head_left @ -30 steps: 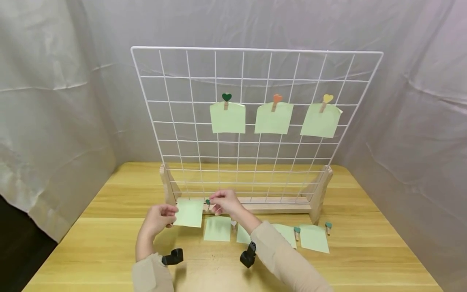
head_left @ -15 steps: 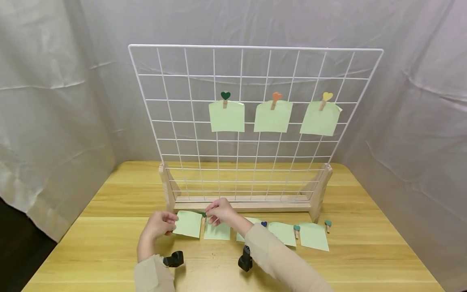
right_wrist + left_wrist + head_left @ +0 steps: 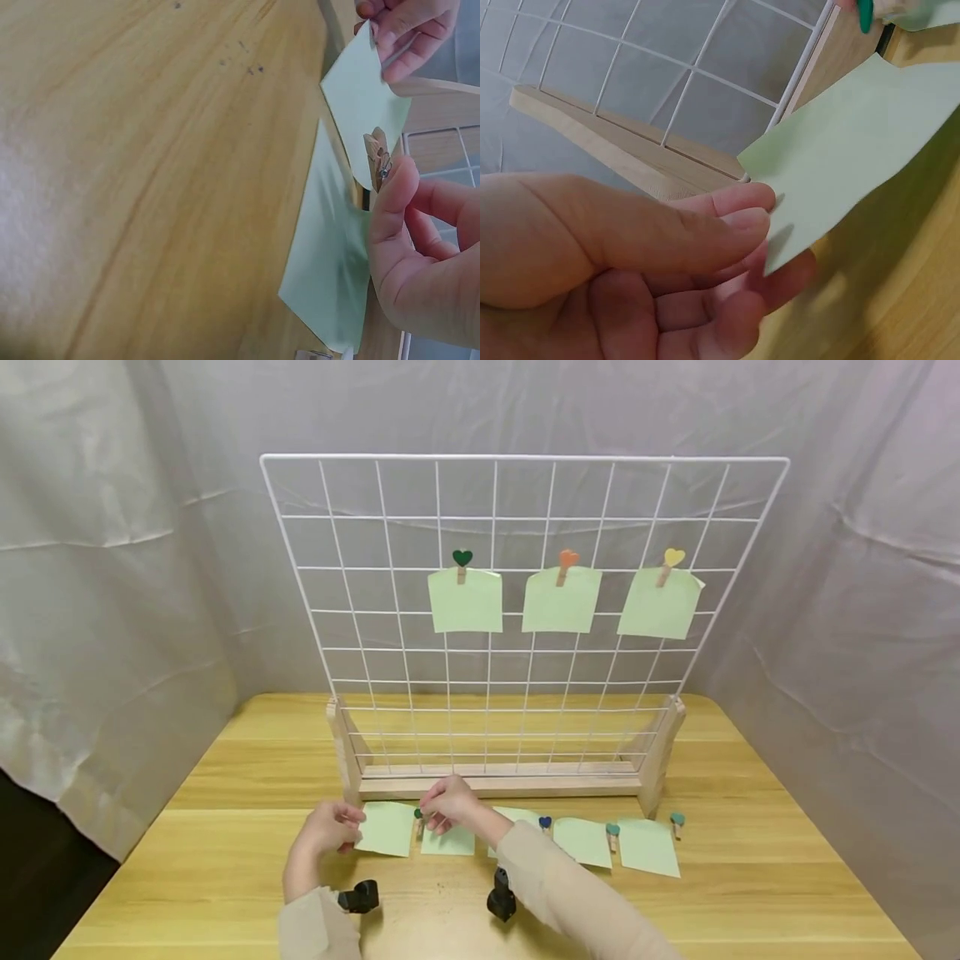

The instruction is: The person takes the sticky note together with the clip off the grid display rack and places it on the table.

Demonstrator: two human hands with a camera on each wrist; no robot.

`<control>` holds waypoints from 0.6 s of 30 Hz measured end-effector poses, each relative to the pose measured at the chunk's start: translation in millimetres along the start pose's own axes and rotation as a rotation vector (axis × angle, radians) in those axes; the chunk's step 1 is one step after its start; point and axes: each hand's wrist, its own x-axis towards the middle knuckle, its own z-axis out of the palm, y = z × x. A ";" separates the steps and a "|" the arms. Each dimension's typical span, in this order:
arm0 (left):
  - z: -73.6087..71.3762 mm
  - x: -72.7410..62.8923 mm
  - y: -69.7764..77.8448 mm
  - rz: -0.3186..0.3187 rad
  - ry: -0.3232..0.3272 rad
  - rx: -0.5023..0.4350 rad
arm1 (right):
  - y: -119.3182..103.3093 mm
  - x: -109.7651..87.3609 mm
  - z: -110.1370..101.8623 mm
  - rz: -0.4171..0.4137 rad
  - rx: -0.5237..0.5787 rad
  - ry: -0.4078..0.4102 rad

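In the head view my left hand [image 3: 322,829] pinches the left edge of a pale green paper note [image 3: 384,831] between thumb and fingers. The note [image 3: 855,146] slants above the table in the left wrist view. My right hand [image 3: 453,805] pinches a small wooden clothespin [image 3: 377,154] with a dark green heart, close to the note's right edge. Under the right hand lies a second green note [image 3: 326,255], partly hidden in the head view. Behind both hands stands the white wire grid [image 3: 491,650] in its wooden base [image 3: 498,788].
Three notes hang on the grid from heart clothespins: dark green [image 3: 462,558], orange [image 3: 569,558] and yellow [image 3: 674,557]. More notes, such as the rightmost note [image 3: 648,847], lie along the table [image 3: 750,893], with a blue-heart clothespin [image 3: 545,823] and teal-heart clothespins [image 3: 613,835] among them.
Both hands have come down toward the table from in front of the grid's base, bringing the note and the green-heart clothespin with them. Each hand keeps its hold.
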 end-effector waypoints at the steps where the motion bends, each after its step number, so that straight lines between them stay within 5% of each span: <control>1: 0.4 -0.3 -0.1 -0.005 0.000 0.004 | 0.3 -0.2 0.8 0.002 -0.011 0.001; 18: -0.9 -1.3 -3.1 -0.070 -0.015 0.070 | 1.6 -1.0 10.4 0.004 -0.098 0.025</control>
